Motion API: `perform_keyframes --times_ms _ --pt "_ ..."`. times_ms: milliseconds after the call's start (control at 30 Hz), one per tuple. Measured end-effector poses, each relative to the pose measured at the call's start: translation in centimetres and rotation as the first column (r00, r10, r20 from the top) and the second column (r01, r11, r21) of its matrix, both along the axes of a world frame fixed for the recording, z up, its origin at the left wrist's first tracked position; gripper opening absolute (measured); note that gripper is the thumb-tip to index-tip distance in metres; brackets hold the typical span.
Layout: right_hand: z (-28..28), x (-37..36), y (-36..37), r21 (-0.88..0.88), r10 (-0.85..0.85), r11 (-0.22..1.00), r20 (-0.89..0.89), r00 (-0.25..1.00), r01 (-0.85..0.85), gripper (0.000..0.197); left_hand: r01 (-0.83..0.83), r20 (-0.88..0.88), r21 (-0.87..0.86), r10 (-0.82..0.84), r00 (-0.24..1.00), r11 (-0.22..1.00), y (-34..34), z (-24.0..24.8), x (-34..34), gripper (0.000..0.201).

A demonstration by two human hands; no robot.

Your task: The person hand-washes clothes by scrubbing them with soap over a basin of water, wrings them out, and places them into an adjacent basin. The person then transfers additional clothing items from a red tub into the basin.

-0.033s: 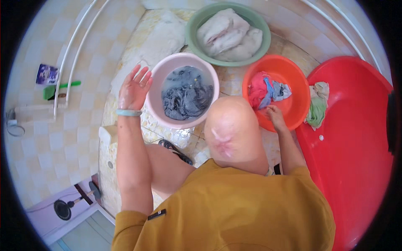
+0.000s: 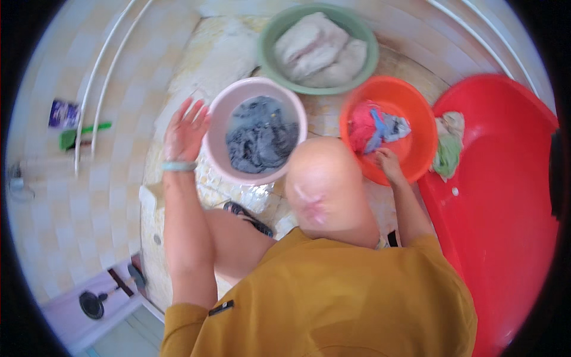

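My left hand [image 2: 186, 132] is raised beside the left rim of a pale pink basin [image 2: 215, 140], palm up, fingers apart, holding nothing. Dark grey cloth [image 2: 262, 141] lies soaking in cloudy water in that basin. Over the near rim of an orange basin [image 2: 421, 134] reaches my right hand [image 2: 391, 165], its fingers curled close to the clothes. Whatever they may hold is hidden. Inside the orange basin are a pinkish-red cloth [image 2: 361, 127] and a light-blue and whitish cloth [image 2: 394, 128].
A green basin [image 2: 267, 50] with bulky whitish fabric [image 2: 318, 50] stands at the back. To the right is a large red tub [image 2: 499, 220], a green and cream cloth [image 2: 447, 149] draped on its rim. White pipes [image 2: 89, 89] and a green brush [image 2: 68, 140] are along the left wall.
The whole picture has shifted very slightly to the left and looks a little more blurred. Both hands keep nearly the same pose and place beside the basins.
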State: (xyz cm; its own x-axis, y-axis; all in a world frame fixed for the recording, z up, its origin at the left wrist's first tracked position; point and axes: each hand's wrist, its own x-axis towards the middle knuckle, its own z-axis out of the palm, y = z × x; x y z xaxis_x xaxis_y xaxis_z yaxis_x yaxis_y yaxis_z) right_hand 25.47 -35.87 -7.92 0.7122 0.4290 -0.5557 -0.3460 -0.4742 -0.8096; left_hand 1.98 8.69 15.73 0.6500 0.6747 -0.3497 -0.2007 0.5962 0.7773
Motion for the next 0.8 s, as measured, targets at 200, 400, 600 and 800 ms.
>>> perform_keyframes --times_ms 200,400,600,800 --pt "2.7 -1.3 4.1 0.182 -0.100 0.972 -0.262 0.960 0.151 0.030 -0.081 -0.106 0.024 0.083 0.991 0.996 0.6 -0.2 -3.5 0.046" --pt "-1.8 -1.0 1.4 -0.339 0.287 0.935 0.558 0.779 -0.101 0.029 0.132 -0.258 0.097 -0.103 0.961 0.986 0.6 -1.7 -1.2 0.047" --pt "0.7 5.9 -5.6 0.121 -0.529 0.773 0.665 0.527 0.623 0.026 0.118 -0.353 0.099 -0.076 0.933 0.988 1.2 -2.3 -2.2 0.044" --pt "0.0 9.8 -15.6 -0.217 -0.742 0.277 0.571 0.351 0.936 0.064 0.100 -0.422 0.041 -0.073 0.904 0.994 1.4 -4.1 -2.6 0.047"
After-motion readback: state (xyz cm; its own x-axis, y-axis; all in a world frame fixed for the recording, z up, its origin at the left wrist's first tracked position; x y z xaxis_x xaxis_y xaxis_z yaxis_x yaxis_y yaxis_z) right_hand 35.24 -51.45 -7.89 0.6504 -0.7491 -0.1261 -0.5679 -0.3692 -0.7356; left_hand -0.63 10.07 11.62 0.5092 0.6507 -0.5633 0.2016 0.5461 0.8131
